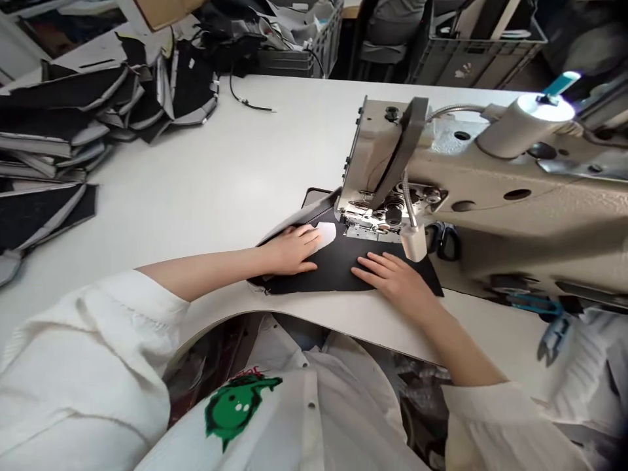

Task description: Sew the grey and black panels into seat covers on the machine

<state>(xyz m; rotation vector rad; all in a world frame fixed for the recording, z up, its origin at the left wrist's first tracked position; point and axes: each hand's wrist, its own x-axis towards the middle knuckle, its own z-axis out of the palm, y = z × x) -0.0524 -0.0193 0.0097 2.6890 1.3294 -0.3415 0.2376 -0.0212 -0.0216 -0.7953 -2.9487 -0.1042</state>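
Note:
A black fabric piece (338,265) with a grey edge lies on the white table (235,176) under the head of a beige sewing machine (490,190). My left hand (292,250) rests flat on the fabric's left part, fingers stretched toward the needle area (373,226) and touching a small white patch (326,233). My right hand (395,278) lies flat on the fabric's right part, just in front of the presser foot, fingers apart. Neither hand grips anything.
Stacks of black and grey cut fabric pieces (63,131) fill the table's left side. A black cable (245,101) lies at the back. A lamp on a flexible neck (527,121) sits over the machine. Grey crates (471,59) stand behind the table. Scissors (444,241) lie beneath the machine arm.

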